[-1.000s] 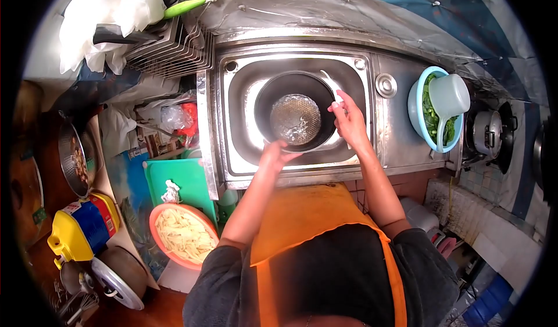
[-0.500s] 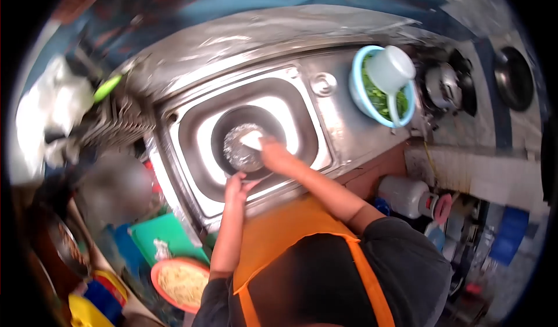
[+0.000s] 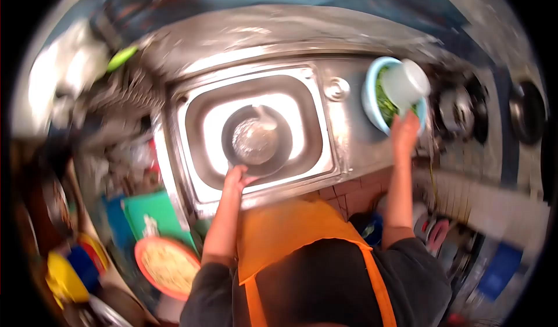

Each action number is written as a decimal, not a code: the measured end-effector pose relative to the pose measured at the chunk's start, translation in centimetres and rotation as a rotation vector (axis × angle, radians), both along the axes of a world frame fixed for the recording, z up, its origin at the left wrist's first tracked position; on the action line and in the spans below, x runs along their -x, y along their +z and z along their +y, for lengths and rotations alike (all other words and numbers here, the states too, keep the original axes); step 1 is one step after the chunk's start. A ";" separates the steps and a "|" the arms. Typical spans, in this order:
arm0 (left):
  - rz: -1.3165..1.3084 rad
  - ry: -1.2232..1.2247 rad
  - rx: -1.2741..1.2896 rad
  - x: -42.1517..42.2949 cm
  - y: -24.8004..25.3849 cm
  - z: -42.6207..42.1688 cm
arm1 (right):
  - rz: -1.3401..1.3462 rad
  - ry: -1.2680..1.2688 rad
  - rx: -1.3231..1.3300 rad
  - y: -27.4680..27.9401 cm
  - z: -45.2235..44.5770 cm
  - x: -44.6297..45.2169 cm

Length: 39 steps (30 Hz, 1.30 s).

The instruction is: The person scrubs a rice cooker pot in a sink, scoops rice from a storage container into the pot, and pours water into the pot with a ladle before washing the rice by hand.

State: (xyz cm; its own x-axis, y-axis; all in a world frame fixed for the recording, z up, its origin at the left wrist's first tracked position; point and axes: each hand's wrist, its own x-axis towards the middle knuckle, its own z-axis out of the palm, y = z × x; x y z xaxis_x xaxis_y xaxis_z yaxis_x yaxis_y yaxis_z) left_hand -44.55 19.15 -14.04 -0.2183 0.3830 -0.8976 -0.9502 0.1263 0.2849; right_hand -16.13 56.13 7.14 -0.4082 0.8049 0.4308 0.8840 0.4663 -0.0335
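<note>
A dark pot [image 3: 279, 157] stands in the steel sink [image 3: 200, 103] with water and a white utensil [image 3: 265, 118] in it, too blurred to identify. My left hand [image 3: 237, 178] grips the pot's near rim. At the right, my right hand [image 3: 405, 128] is closed on the handle of a pale dipper [image 3: 407, 83]. That dipper rests over a light blue bowl [image 3: 370, 102] holding green leaves [image 3: 385, 103].
A round steel lid-like piece [image 3: 336, 89] lies right of the sink. Pots [image 3: 455, 111] stand farther right. At lower left are a green board [image 3: 152, 209], an orange basin [image 3: 167, 267] of pale strips and a yellow container [image 3: 64, 276]. A dish rack is behind left.
My right hand has left the pot and white utensil, moved right to the blue bowl and taken hold of the dipper's handle. My left hand stays at the pot's rim. The camera view has shifted.
</note>
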 end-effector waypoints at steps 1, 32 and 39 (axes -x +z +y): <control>0.011 0.011 0.038 0.0 -0.2 0.1 | -0.087 -0.121 0.127 -0.8 1.8 -1.6; 0.602 1.746 0.548 -74.9 -12.3 -21.2 | -1.570 1.573 1.605 -13.3 -58.1 -12.7; -0.404 1.957 1.100 -98.6 -10.0 -13.9 | -1.921 1.746 1.097 -36.7 -84.6 -26.4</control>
State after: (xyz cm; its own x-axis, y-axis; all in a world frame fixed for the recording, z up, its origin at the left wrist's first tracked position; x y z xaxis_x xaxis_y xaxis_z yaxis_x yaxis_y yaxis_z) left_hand 54.04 5.30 -24.08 0.5975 -0.5057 -0.6223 -0.0427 -0.7950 0.6051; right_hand 10.30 -28.49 -29.57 0.2285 -0.6270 -0.7447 -0.4054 0.6342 -0.6584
